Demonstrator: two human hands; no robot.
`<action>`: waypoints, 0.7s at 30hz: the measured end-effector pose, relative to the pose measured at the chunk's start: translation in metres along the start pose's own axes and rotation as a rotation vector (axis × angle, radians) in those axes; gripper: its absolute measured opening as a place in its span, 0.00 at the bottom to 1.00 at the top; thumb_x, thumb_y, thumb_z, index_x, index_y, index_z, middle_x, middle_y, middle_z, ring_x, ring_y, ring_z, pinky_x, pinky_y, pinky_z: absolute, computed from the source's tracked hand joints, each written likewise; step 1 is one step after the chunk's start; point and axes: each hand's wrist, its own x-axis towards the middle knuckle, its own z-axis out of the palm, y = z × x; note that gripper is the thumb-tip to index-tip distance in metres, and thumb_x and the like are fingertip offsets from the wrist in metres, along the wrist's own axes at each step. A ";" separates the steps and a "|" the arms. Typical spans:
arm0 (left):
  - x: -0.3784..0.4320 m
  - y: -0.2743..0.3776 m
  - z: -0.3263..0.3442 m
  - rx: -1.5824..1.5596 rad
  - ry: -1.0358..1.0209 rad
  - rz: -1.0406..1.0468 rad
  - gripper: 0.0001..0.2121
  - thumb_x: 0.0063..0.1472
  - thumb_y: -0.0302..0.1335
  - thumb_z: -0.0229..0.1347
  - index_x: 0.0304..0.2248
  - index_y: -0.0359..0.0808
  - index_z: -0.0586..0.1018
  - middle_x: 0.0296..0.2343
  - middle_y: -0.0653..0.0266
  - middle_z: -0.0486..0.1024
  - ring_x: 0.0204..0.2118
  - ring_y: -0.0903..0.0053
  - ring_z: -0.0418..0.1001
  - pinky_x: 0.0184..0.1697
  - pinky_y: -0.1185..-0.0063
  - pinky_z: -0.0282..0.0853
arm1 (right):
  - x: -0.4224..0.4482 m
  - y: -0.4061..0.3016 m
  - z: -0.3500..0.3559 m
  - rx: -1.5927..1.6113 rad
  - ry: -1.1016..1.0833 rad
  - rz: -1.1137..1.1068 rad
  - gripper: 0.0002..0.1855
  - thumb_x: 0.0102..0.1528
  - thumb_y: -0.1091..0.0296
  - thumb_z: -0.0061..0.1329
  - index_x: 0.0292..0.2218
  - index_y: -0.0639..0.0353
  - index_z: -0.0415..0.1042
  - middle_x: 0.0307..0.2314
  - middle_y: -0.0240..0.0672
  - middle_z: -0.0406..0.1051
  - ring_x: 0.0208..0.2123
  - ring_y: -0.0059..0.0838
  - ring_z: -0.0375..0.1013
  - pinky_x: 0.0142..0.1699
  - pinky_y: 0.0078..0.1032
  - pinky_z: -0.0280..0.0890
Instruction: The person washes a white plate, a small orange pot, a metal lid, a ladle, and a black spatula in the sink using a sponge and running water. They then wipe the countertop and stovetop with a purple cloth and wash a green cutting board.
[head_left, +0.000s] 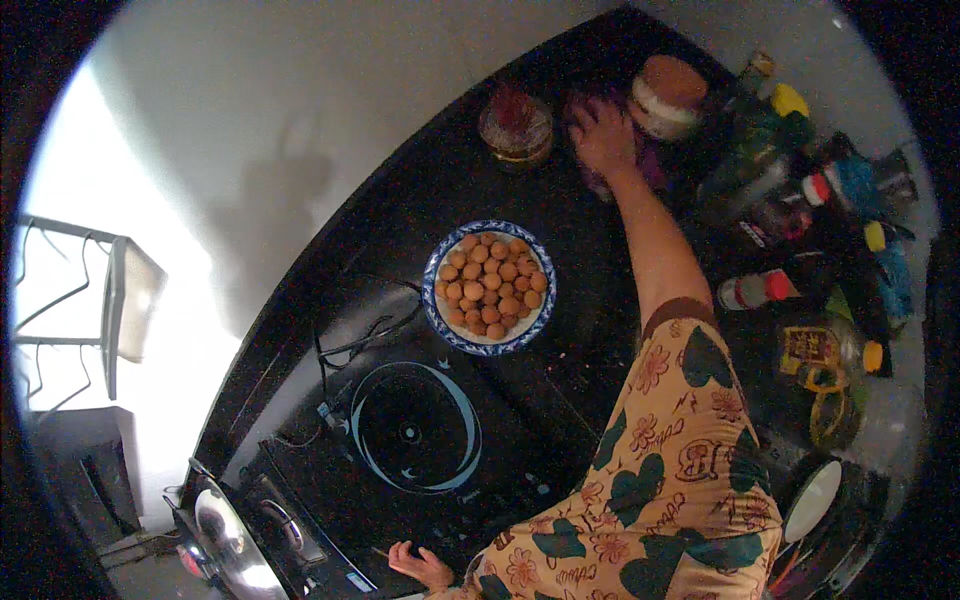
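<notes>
My right hand (602, 139) reaches to the far end of the dark countertop and lies on a purple bag or cloth (651, 165). Blur hides whether its fingers grip the purple thing. To its right stands a round tub with a pinkish lid (670, 94), and to its left a clear jar with something dark red on top (516, 127). My left hand (421, 566) is low in the picture, near the front of an induction cooktop (416, 427); a thin stick-like end shows by its fingertips. Between the hands, a blue-and-white bowl (431, 315) holds many small round brown balls (491, 281).
Several bottles crowd the right side, among them a red-capped shaker (754, 290) and a yellow-capped oil bottle (851, 349). A black cable (367, 330) lies behind the cooktop. A shiny metal pan or lid (232, 540) is at lower left, a white plate (814, 501) at lower right.
</notes>
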 end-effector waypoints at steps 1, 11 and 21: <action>0.000 -0.001 0.000 0.011 0.000 0.016 0.15 0.61 0.37 0.43 0.37 0.32 0.67 0.39 0.52 0.61 0.43 0.59 0.59 0.47 0.63 0.54 | -0.013 0.003 -0.009 0.001 -0.011 -0.011 0.24 0.56 0.51 0.36 0.53 0.43 0.61 0.54 0.38 0.55 0.57 0.42 0.51 0.59 0.44 0.45; 0.001 0.006 -0.013 0.057 0.009 0.086 0.12 0.54 0.26 0.47 0.39 0.35 0.65 0.39 0.53 0.62 0.44 0.58 0.58 0.49 0.64 0.51 | -0.160 0.019 -0.075 0.142 0.042 0.124 0.25 0.55 0.50 0.38 0.53 0.44 0.62 0.54 0.38 0.55 0.57 0.43 0.50 0.60 0.47 0.41; -0.008 0.003 0.009 0.045 0.144 0.161 0.13 0.53 0.25 0.50 0.39 0.36 0.67 0.42 0.55 0.62 0.46 0.59 0.59 0.49 0.65 0.54 | -0.310 -0.026 -0.108 0.174 0.138 0.145 0.25 0.53 0.53 0.41 0.51 0.48 0.64 0.52 0.41 0.56 0.56 0.46 0.51 0.59 0.50 0.42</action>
